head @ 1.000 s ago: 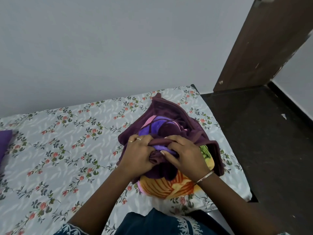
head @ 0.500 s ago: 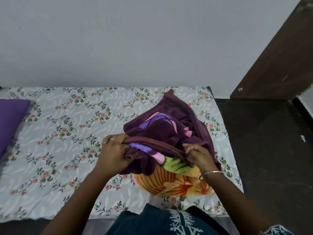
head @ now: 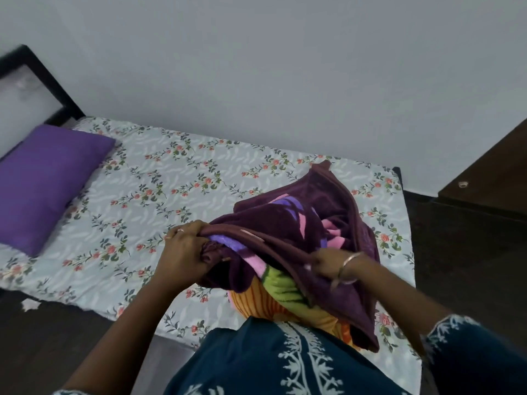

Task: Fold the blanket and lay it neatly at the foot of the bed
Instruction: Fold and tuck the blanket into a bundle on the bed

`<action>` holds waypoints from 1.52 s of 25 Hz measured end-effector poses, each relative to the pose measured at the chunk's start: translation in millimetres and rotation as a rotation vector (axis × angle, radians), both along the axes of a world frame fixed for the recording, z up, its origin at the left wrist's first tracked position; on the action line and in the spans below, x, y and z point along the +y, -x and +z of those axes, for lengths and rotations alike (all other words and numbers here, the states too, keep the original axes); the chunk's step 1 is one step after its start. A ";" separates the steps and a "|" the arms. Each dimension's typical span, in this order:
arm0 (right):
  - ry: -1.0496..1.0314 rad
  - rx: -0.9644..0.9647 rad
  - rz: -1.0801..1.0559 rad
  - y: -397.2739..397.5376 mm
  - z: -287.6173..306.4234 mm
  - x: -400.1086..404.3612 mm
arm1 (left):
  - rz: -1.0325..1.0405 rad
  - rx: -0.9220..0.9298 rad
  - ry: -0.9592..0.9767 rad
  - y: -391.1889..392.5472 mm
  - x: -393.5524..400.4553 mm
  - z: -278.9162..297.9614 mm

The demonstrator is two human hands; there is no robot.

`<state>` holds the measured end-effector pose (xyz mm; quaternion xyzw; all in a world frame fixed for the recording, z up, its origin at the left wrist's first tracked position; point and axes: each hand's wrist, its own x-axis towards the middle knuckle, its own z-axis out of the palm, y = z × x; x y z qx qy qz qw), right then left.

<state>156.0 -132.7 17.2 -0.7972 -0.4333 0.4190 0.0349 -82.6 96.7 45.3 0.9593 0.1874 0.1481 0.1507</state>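
Bed [head: 171,178] w/ floral sheet fills most of view; purple pillow [head: 48,183] at far left, i.e. head end, so the right end is the foot. Blanket [head: 288,232], maroon w/ bright print, sits bunched on the right part of mattress, near front edge, part lifted, not yet folded. Change vs 1 s ago: hands were close together on the heap, now well apart along the maroon hem, which runs fairly taut btwn them. Left hand [head: 182,260] clenched around a gathered bit of hem at heap's left side. Right hand [head: 328,265] blurred, appears to pinch the hem lower right; bangle at wrist. Reading: edge found and being drawn out, prob. prep for shaking blanket open before 1st fold.
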 end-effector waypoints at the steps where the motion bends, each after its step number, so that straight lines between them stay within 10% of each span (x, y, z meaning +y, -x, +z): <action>1: -0.070 0.030 -0.112 -21.6 19.9 6.7 | 0.018 -0.005 0.004 2.1 1.7 0.4; 7: -1.160 -0.367 -0.810 -30.1 72.7 16.1 | 0.044 -0.043 -0.054 -23.0 -1.0 19.3; 13: -0.521 0.021 -0.612 33.6 -46.0 -28.3 | 0.080 0.013 -0.062 -26.3 8.6 23.0; 22: -0.909 -0.390 -0.342 50.3 -26.9 -37.3 | 0.149 -0.013 0.086 -19.8 0.3 20.0; 29: -0.630 -0.399 -0.138 61.5 -52.1 -38.9 | 0.116 -0.034 0.114 -27.0 -10.3 25.0; 38: -0.385 -0.444 -0.377 -9.1 -50.4 -68.8 | 0.114 -0.091 0.108 -22.8 -7.7 43.4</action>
